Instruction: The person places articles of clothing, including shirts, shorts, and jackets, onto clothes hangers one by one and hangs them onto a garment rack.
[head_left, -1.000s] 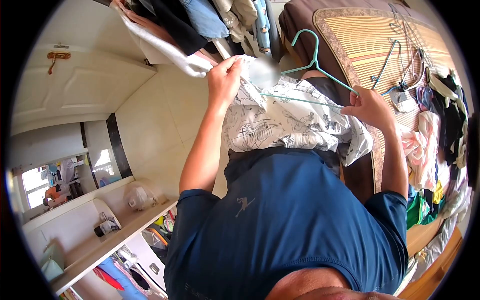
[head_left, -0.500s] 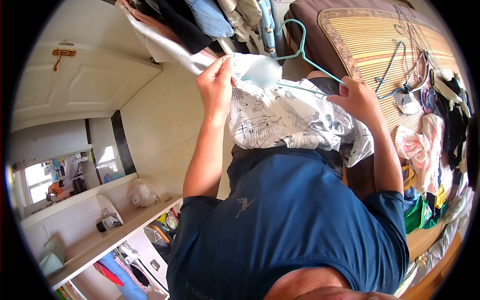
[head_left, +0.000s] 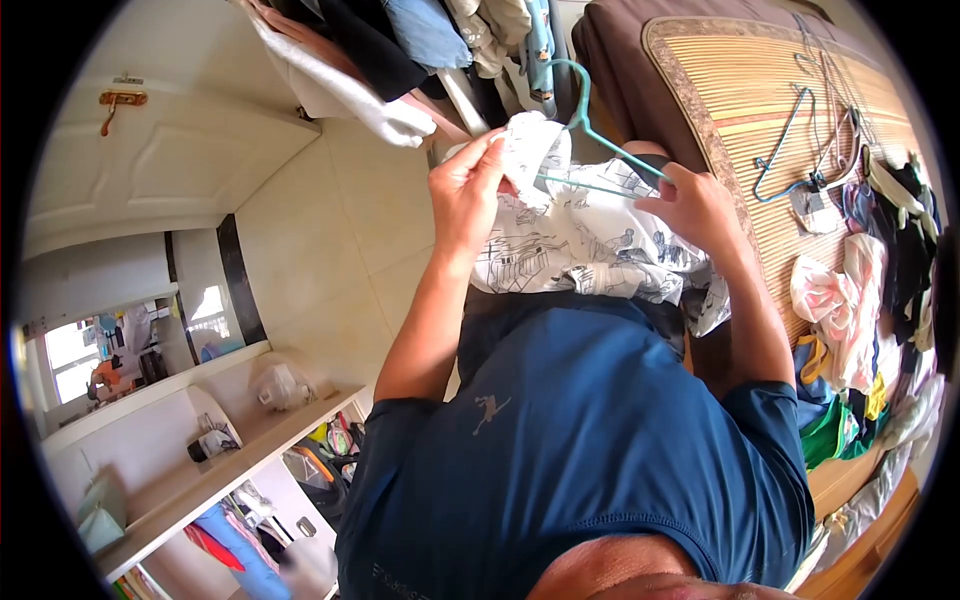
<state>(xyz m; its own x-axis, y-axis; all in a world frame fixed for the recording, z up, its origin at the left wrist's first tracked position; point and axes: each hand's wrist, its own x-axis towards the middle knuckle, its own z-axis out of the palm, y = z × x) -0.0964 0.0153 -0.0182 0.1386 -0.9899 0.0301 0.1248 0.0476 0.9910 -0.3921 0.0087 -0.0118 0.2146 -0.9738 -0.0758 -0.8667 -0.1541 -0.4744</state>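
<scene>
Pinching a bunched edge of the white shirt (head_left: 610,240), upper centre of frame: left hand (head_left: 468,200) closed on cloth, apparently keeping it lifted. Right hand (head_left: 695,208), right of centre, grips one end of the green hanger (head_left: 622,150), likely steadying it; its other end is hidden by the shirt. Lap (head_left: 482,312) below probably bears the shirt's weight. Blue hanger (head_left: 785,128) lies on the mat (head_left: 735,80), upper right.

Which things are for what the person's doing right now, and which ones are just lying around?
Being used now:
white patterned garment, gripped by the left hand
teal hanger, held by the right hand

Just lying about:
blue hanger
pink-and-white clothing
green cloth
clear plastic bag
</scene>
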